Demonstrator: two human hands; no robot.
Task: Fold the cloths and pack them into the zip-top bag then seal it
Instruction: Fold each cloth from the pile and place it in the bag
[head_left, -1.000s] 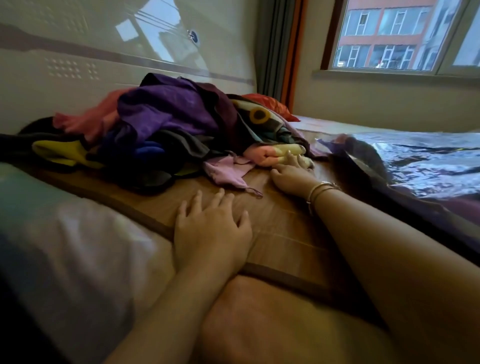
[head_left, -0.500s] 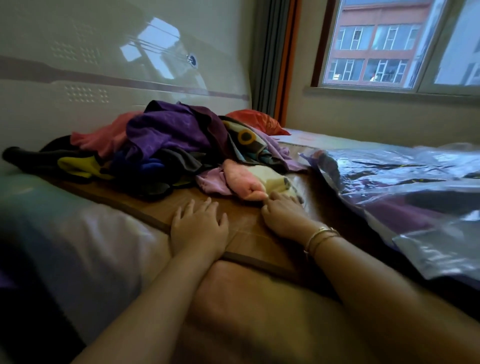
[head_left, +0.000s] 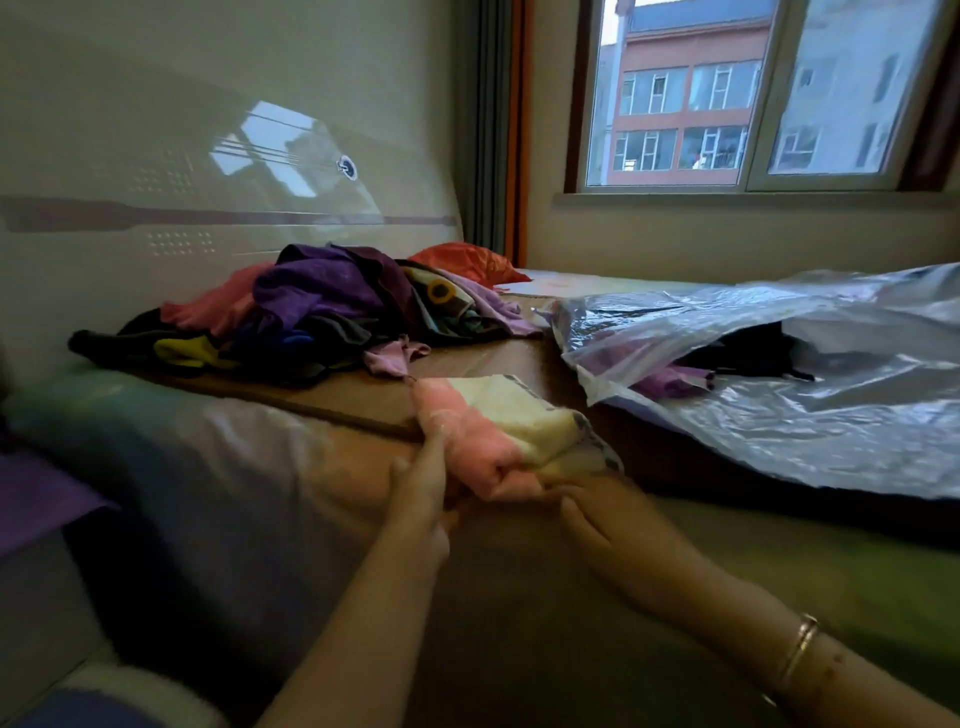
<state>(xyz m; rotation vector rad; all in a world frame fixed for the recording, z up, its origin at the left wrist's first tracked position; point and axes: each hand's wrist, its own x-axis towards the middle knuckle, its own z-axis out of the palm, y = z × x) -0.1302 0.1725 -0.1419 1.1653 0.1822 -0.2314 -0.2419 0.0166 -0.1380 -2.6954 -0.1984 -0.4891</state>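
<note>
A pink and cream cloth (head_left: 498, 431) lies bunched at the near edge of a wooden board (head_left: 363, 400) on the bed, with both hands at its near end. The left hand (head_left: 423, 493) reaches up along the pink side, fingers extended against the fabric and thumb raised beside it, so it touches the cloth without curling round it. The right hand (head_left: 608, 512) sits at the cream side, just below the cloth's patterned hem; motion blur hides whether its fingers pinch the fabric or only touch it, so its grip cannot be told. A thin bracelet (head_left: 800, 649) circles the right wrist. Farther back on the board a pile of cloths (head_left: 322, 312) lies unfolded, purple, pink, black, yellow and blue pieces tangled together, with a lilac piece trailing out toward the pink and cream cloth. Behind the pile an orange cloth (head_left: 467, 260) rests near the curtain. To the right, the large clear zip-top bag (head_left: 779, 395) spreads over the bed, its mouth gaping toward the board; a purple cloth and something dark show inside it. A glossy white headboard (head_left: 208, 197) stands behind the pile, and a window (head_left: 753, 93) looks out on a red building
</note>
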